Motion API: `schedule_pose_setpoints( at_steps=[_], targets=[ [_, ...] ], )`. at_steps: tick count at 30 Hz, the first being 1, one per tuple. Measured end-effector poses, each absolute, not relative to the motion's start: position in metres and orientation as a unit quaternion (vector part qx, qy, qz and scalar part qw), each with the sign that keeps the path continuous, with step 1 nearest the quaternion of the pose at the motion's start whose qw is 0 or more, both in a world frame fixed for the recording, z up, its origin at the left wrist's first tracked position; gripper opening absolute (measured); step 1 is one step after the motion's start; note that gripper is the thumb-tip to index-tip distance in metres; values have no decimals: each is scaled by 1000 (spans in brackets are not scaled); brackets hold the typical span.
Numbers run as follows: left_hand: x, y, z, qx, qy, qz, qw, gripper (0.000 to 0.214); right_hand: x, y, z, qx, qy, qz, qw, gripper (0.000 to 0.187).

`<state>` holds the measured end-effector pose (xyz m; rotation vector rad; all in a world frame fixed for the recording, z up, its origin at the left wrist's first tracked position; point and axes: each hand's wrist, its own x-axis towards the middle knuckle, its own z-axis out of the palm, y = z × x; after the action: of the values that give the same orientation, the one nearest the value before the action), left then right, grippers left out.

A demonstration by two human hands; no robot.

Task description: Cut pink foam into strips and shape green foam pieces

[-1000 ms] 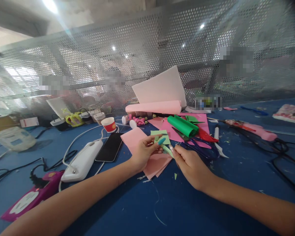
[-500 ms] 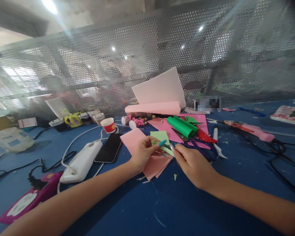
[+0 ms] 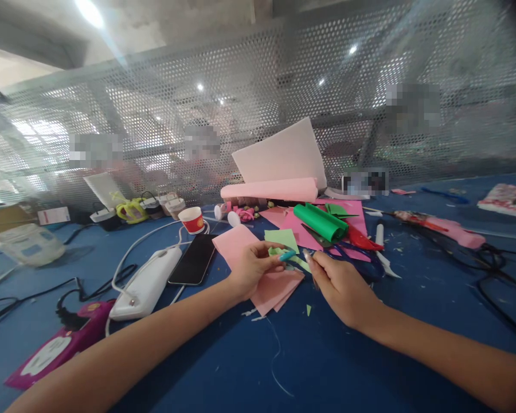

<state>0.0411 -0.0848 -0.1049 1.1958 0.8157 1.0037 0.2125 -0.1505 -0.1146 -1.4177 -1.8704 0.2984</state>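
My left hand (image 3: 251, 268) is closed in a pinch on a small light green paper piece (image 3: 284, 253), just above a pink sheet (image 3: 258, 269) lying on the blue table. My right hand (image 3: 339, 287) is closed beside it, fingertips touching the lower end of the same green strip; a thin tool may be under its fingers, but I cannot make it out. A larger light green paper scrap (image 3: 282, 237) lies just behind the hands.
A black phone (image 3: 193, 259) and white power bank (image 3: 146, 282) lie left, with a magenta device (image 3: 60, 344) and cables. Behind are a red paper cup (image 3: 192, 219), green paper roll (image 3: 320, 221), scissors (image 3: 352, 252), pink rolls and a mesh screen (image 3: 258, 103).
Both hands dropped slightly toward the table, the green piece now held lower over the pink sheet. The fingers shifted along the strip.
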Motion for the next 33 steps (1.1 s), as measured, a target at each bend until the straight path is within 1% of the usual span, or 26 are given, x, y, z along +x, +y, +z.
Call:
schedule_pose_setpoints(
  at_steps=[11,17,20,23,27,30,33],
  targets=[
    [37,-82,-105,512,300,429,681,41,216,-148,-115,-553,-714,131,409,36],
    [39,-81,-106,498,294,466,670,35,211,-152,-113,-549,-741,108,371,33],
    [41,-82,-106,506,279,480,661,32,209,-155,-109,-532,-750,146,365,34],
    [43,-83,-104,508,274,478,662,28,212,-156,-102,-500,-758,190,374,39],
    [42,-85,-102,523,271,446,674,27,224,-150,-89,-491,-742,157,429,41],
    [42,-88,-102,564,253,402,676,30,232,-141,-82,-468,-726,216,455,39],
    [42,-91,-102,612,233,346,672,41,231,-136,-81,-441,-724,297,439,38]
  ],
)
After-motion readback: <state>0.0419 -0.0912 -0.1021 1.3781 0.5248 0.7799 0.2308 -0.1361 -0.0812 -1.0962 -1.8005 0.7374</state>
